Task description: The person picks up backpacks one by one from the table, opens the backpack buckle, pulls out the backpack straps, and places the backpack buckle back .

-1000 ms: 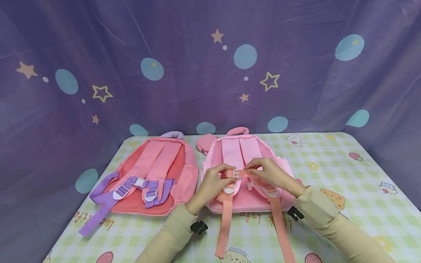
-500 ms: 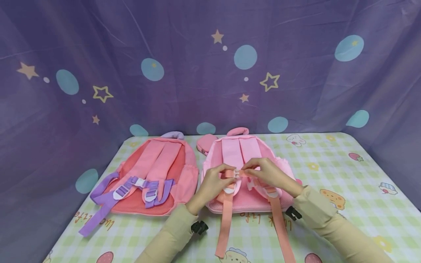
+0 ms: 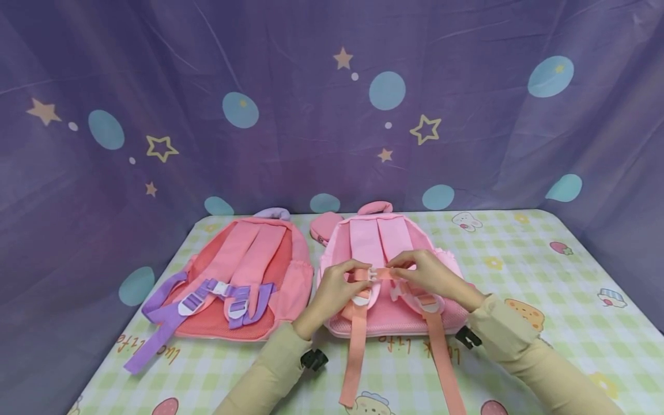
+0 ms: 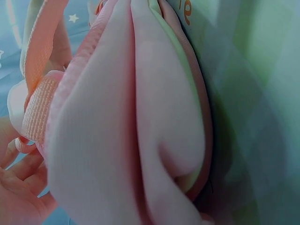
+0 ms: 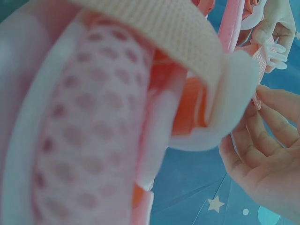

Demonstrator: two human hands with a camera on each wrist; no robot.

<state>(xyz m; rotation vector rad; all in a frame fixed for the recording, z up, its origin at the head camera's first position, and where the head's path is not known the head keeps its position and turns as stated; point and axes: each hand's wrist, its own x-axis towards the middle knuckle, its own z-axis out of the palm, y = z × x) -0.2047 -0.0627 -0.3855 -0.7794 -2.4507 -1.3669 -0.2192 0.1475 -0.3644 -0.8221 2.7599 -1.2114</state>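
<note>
A light pink backpack (image 3: pixel 339 248) lies with its straps up. Across it, the left hand (image 3: pixel 334 288) pinches an orange strap at a pale pronged buckle piece (image 3: pixel 372 274). The right hand (image 3: pixel 422 274) pinches the orange strap (image 3: pixel 385 274) just right of that piece. Another pale buckle piece (image 3: pixel 396 293) hangs below the right hand's fingers. In the right wrist view, the right hand (image 5: pixel 269 145) holds the strap end and the prongs (image 5: pixel 276 56) stick out by the other hand. The left wrist view shows part of the left hand (image 4: pixel 23 183) beside a webbing loop (image 4: pixel 40 108).
On the left lies a coral backpack (image 3: pixel 218 242) with purple straps and a joined white buckle (image 3: pixel 220 288). A round pink pouch (image 3: pixel 325 226) sits between the bags. Two loose orange straps (image 3: pixel 354 357) hang toward the front over the checked tablecloth (image 3: pixel 519 253). A purple curtain stands behind.
The right hand slid slightly left along the strap, then back right, uncovering more of it beside the pronged piece. The left hand has stayed in place, and both backpacks lie as before.
</note>
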